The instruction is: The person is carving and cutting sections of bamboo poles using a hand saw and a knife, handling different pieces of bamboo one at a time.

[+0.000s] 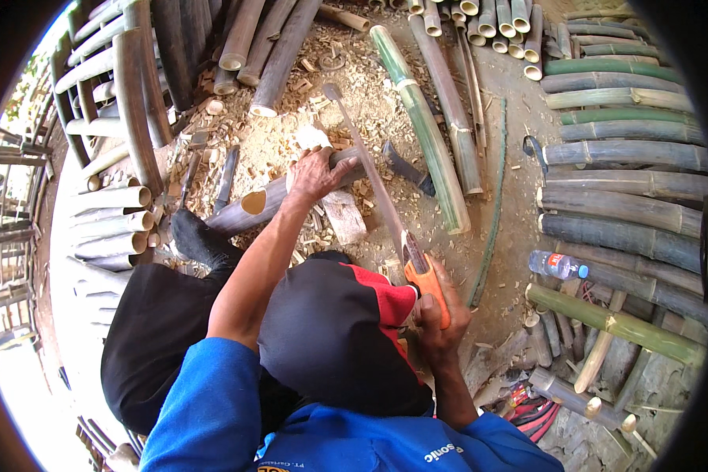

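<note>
L fingers point(312, 156) atop bamboo point(274, 197), R fingers point(430, 312) rnd saw point(386, 200)

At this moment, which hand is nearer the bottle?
Right. The right hand, on the saw handle, is left of the bottle; the left hand, on the dark bamboo, is farther left.

Smooth bamboo tube point(272, 194) at ten o'clock, dull metal saw blade point(376, 178) (plastic handle point(425, 282)), glossy plastic bottle point(555, 264) at three.

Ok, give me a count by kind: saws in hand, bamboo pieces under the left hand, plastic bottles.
Saw in the right hand: 1
Bamboo piece under the left hand: 1
Plastic bottle: 1
Total: 3
</note>
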Motion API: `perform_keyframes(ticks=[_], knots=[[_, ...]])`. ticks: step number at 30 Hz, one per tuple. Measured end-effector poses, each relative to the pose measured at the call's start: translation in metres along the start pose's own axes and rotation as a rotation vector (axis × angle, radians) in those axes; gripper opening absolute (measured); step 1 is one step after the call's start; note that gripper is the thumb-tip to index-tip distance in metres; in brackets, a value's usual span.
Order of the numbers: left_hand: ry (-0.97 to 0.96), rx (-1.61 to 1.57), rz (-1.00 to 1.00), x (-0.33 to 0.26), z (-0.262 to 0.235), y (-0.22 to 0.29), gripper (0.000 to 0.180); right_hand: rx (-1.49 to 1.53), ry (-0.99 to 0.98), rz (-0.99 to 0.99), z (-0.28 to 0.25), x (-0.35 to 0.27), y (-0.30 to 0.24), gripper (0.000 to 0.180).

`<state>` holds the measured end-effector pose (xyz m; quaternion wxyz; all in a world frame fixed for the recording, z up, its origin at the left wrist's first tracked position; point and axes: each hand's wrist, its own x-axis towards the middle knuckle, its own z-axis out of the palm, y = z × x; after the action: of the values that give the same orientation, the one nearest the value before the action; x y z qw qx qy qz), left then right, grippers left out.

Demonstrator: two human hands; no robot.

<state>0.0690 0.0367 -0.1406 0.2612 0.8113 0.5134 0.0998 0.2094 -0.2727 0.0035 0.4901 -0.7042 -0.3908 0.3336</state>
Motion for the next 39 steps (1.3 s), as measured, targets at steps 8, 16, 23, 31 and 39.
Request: perform_keyframes(ticks=[8,16,23,31,39], knots=[[-0.007,-0.083,0.004,0.001,0.003,-0.005,0.075,-0.068,0.007,-0.125,0.006,-0.009,-0.001,0.049],[-0.097,-0.111,0.003,0.008,0.008,-0.002,0.076,-0.101,0.116,-0.421,0.068,0.105,0.033,0.045],[-0.101,0.142,-0.071,0.008,0.001,0.005,0.082,-0.146,0.011,-0.218,0.046,0.078,0.031,0.047],[0.052,0.161,-0.016,0.001,0.008,0.012,0.072,-0.146,0.026,-0.247,0.04,0.073,0.059,0.044],[0.015,0.079,-0.072,-0.019,0.011,0.021,0.072,0.011,0.064,-0.324,0.07,0.112,0.035,0.043]])
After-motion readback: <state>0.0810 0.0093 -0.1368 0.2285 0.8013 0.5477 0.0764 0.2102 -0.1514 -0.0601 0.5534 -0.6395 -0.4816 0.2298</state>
